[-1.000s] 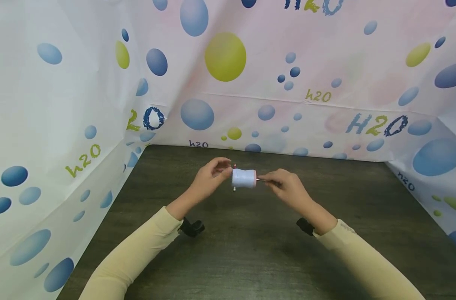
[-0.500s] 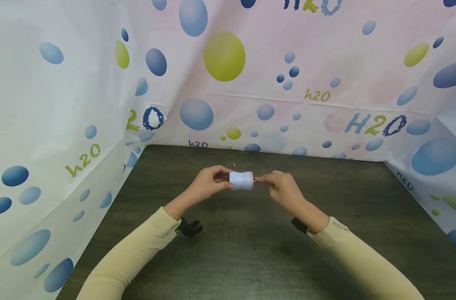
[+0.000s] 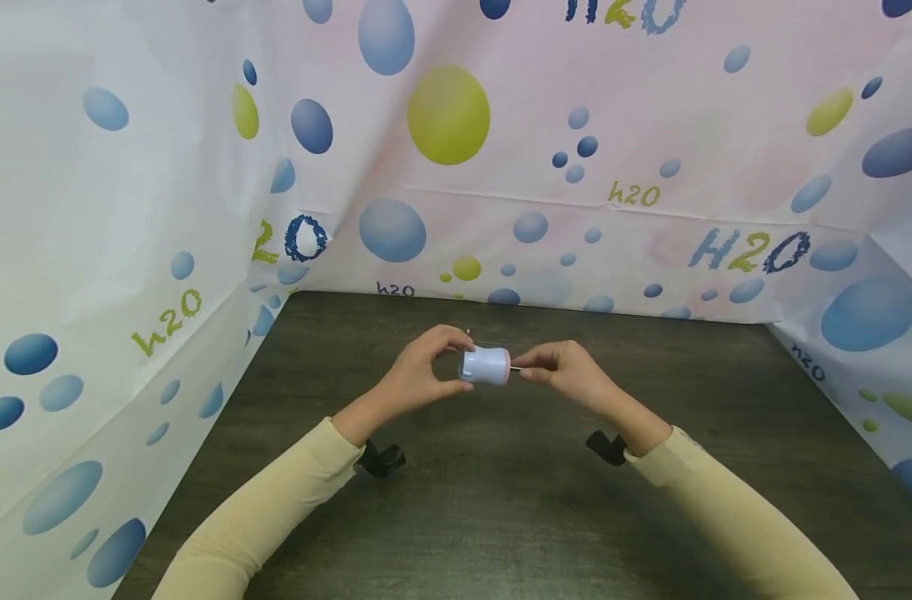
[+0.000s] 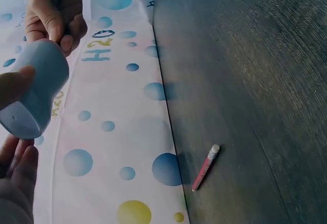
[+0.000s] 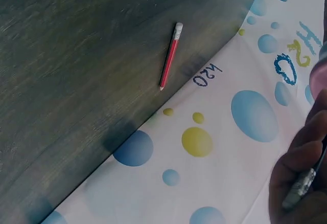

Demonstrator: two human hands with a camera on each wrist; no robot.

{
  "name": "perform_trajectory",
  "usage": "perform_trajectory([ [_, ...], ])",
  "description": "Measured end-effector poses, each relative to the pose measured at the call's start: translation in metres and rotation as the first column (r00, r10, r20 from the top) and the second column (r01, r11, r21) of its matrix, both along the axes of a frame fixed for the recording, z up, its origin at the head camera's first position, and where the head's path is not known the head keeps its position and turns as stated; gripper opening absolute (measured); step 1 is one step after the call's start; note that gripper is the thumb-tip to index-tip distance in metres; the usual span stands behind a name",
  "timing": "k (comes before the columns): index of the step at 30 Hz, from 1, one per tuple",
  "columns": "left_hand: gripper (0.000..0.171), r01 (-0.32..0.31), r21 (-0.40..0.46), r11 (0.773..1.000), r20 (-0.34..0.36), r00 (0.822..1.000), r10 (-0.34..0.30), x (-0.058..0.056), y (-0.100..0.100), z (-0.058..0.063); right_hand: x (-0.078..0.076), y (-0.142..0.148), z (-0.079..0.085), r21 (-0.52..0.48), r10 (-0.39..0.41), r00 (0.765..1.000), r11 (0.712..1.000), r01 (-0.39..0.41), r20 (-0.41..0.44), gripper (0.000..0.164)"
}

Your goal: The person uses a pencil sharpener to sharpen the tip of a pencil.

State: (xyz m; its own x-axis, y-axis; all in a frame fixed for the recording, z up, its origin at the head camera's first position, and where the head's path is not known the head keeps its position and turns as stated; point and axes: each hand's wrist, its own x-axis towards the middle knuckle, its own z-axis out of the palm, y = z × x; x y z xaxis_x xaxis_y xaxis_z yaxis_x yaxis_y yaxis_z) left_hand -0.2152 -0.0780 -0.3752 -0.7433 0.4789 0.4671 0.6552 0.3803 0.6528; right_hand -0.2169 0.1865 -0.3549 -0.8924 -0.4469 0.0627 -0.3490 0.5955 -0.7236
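Observation:
A light-blue, waisted pencil sharpener [image 3: 486, 366] with a pink end is held sideways above the table. My left hand [image 3: 422, 371] grips its left end, fingers on the upper side and thumb below. In the left wrist view, the sharpener's blue body [image 4: 46, 75] sits between thumb and fingers. My right hand [image 3: 572, 375] pinches a thin pencil [image 3: 518, 368] whose other end goes into the pink end. In the right wrist view, a worn silvery-white end of that pencil [image 5: 299, 189] pokes out between curled fingers.
A red pencil [image 5: 170, 56] with a white end lies on the dark wooden table [image 3: 456, 500] near its back edge, mostly hidden behind the left hand in the head view. A white sheet [image 3: 501, 108] printed with blue and green dots stands behind and at both sides.
My left hand has shifted from the sharpener's end to a wider grip round it, thumb now lower. My right fingers have changed position on the pencil. The sharpener has dipped slightly.

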Motion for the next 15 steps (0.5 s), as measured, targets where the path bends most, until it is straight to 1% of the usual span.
perform_trajectory([
  [1, 0.055, 0.017, 0.020, 1.000, 0.016, 1.000, -0.017, 0.000, 0.000, 0.000, 0.001, -0.001, -0.002, 0.008, -0.008, 1.000, 1.000, 0.009, -0.029, 0.023],
  [3, 0.060, 0.037, 0.073, 0.997, 0.068, 0.997, -0.042, 0.000, -0.001, 0.001, 0.005, -0.001, -0.004, 0.020, -0.022, 0.996, 1.000, 0.023, -0.082, 0.023],
  [5, 0.060, 0.039, 0.132, 0.991, 0.129, 0.990, -0.057, 0.000, -0.002, 0.003, 0.008, -0.002, -0.006, 0.020, -0.035, 0.990, 0.999, 0.038, -0.138, 0.023],
  [6, 0.057, 0.025, 0.156, 0.987, 0.162, 0.985, -0.050, 0.000, -0.002, 0.004, 0.009, -0.002, -0.007, 0.018, -0.043, 0.984, 0.999, 0.047, -0.174, 0.023],
  [7, 0.052, -0.007, 0.170, 0.985, 0.199, 0.980, -0.027, 0.000, -0.003, 0.005, 0.011, -0.002, -0.008, 0.016, -0.049, 0.974, 0.998, 0.054, -0.222, 0.022],
  [8, 0.046, -0.050, 0.172, 0.984, 0.240, 0.971, 0.008, -0.001, -0.004, 0.006, 0.012, -0.003, -0.009, 0.014, -0.049, 0.958, 0.998, 0.055, -0.283, 0.022],
  [9, 0.042, -0.089, 0.167, 0.982, 0.286, 0.958, 0.038, -0.002, -0.005, 0.007, 0.012, -0.003, -0.010, 0.015, -0.044, 0.932, 0.998, 0.053, -0.360, 0.021],
  [10, 0.040, -0.118, 0.157, 0.981, 0.337, 0.940, 0.059, -0.003, -0.006, 0.007, 0.013, -0.003, -0.011, 0.017, -0.036, 0.895, 0.999, 0.049, -0.444, 0.021],
  [11, 0.042, -0.140, 0.137, 0.981, 0.392, 0.917, 0.076, -0.005, -0.007, 0.007, 0.013, -0.003, -0.011, 0.020, -0.024, 0.846, 0.999, 0.042, -0.533, 0.022],
  [12, 0.047, -0.155, 0.113, 0.981, 0.450, 0.889, 0.089, -0.007, -0.007, 0.007, 0.012, -0.004, -0.012, 0.026, -0.011, 0.787, 0.999, 0.034, -0.617, 0.022],
  [13, 0.050, -0.157, 0.082, 0.984, 0.498, 0.862, 0.096, -0.008, -0.008, 0.007, 0.012, -0.004, -0.013, 0.034, 0.006, 0.720, 0.999, 0.025, -0.694, 0.023],
  [14, 0.052, -0.143, 0.058, 0.988, 0.538, 0.838, 0.089, -0.009, -0.008, 0.007, 0.011, -0.004, -0.014, 0.044, 0.024, 0.655, 0.999, 0.014, -0.755, 0.025],
  [15, 0.052, -0.119, 0.040, 0.992, 0.571, 0.818, 0.075, -0.010, -0.007, 0.006, 0.011, -0.004, -0.015, 0.052, 0.038, 0.600, 0.999, 0.006, -0.799, 0.026],
])
